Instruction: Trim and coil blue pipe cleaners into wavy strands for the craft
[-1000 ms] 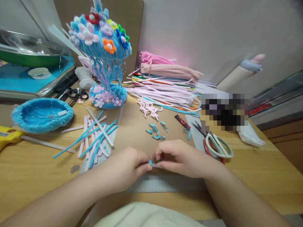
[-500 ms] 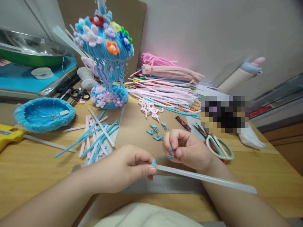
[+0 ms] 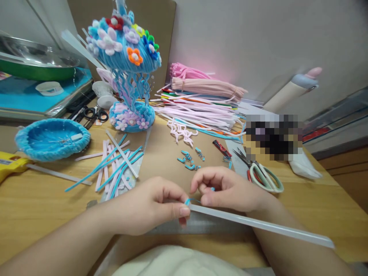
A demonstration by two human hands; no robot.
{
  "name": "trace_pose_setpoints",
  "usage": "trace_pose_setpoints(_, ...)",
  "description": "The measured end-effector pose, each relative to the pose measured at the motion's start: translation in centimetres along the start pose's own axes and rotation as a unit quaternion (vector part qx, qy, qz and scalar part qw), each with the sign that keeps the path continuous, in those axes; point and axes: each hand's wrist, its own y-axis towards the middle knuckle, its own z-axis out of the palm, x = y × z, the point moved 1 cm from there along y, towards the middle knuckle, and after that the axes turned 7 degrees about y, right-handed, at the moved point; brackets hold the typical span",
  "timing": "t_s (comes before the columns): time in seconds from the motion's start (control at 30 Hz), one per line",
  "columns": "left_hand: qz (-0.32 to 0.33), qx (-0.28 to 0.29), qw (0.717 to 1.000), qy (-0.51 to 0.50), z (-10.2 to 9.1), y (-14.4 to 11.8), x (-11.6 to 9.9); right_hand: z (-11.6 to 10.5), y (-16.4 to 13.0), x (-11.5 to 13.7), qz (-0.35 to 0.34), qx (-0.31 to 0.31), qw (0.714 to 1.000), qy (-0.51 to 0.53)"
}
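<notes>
My left hand (image 3: 163,207) pinches one end of a translucent white glue stick (image 3: 258,222), which slants down to the right. A blue pipe cleaner (image 3: 187,201) is wrapped at that end, against my left fingertips. Its thin wire runs across to my right hand (image 3: 224,189), whose fingers are curled around it, with a blue bit showing between them. Just beyond, several coiled blue pipe cleaner pieces (image 3: 189,166) lie on a brown board (image 3: 161,153). Farther back on the board are curled pale pink pieces (image 3: 182,131).
Green-handled scissors (image 3: 267,178) lie to the right. Cut pipe cleaner strips (image 3: 115,168), a blue fuzzy bowl shape (image 3: 54,140) and a yellow glue gun (image 3: 13,166) sit at left. A flowered blue fuzzy lamp-like craft (image 3: 126,57) stands behind, beside pipe cleaner bundles (image 3: 204,88).
My right hand has lowered and shifted slightly, its index finger moving left toward my left hand. The glue stick's free end has swung down and right.
</notes>
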Motion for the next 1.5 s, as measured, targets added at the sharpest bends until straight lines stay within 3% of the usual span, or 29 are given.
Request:
trace_pose_setpoints(0.1,0.0,-0.003,1.0,-0.011,0.1,0.1,0.1,0.4,0.1,0.5,-0.061,-0.012,0.977,-0.202)
trace_pose_setpoints(0.23,0.006,-0.035,0.999,-0.025,0.0,0.4,0.0,1.0,0.3,0.5,-0.15,-0.049,0.917,-0.367)
trace_pose_setpoints(0.37,-0.017,-0.177,0.984,0.024,-0.6,0.7,0.4,2.2,0.7,-0.1,-0.157,-0.086,0.847,-0.5)
trace_pose_setpoints(0.43,-0.027,-0.27,0.956,0.115,-0.9,0.9,0.6,2.9,0.8,-0.4,-0.153,-0.089,0.82,-0.544)
trace_pose_setpoints(0.5,-0.021,-0.325,0.915,0.238,-1.0,1.0,0.8,3.4,0.9,-0.7,-0.156,-0.079,0.801,-0.573)
trace_pose_setpoints(0.63,0.002,-0.308,0.848,0.432,-0.5,1.0,1.1,3.5,0.5,-0.6,-0.213,-0.066,0.771,-0.596)
trace_pose_setpoints(0.83,-0.006,-0.249,0.796,0.551,0.0,0.6,0.9,3.0,-0.1,0.3,-0.268,-0.114,0.75,-0.594)
trace_pose_setpoints(0.97,0.04,-0.164,0.775,0.608,0.5,0.5,0.6,2.6,-0.2,0.4,-0.286,-0.106,0.764,-0.569)
trace_pose_setpoints(1.1,0.122,-0.136,0.797,0.575,0.4,0.1,0.1,1.1,0.0,0.3,-0.281,-0.126,0.844,-0.44)
trace_pose_setpoints(1.2,0.163,-0.152,0.832,0.509,0.1,-0.4,-0.3,0.3,0.2,0.2,-0.275,-0.146,0.893,-0.324)
trace_pose_setpoints(1.33,0.21,-0.17,0.883,0.384,-0.1,-0.8,-0.8,0.3,0.4,-0.1,-0.235,-0.174,0.926,-0.238)
trace_pose_setpoints(1.43,0.177,-0.22,0.913,0.295,-0.1,-0.6,-1.0,0.7,0.7,-0.5,-0.233,-0.183,0.93,-0.216)
trace_pose_setpoints(1.5,0.119,-0.273,0.926,0.234,-0.1,-0.3,-0.8,1.0,0.9,-0.8,-0.257,-0.184,0.91,-0.267)
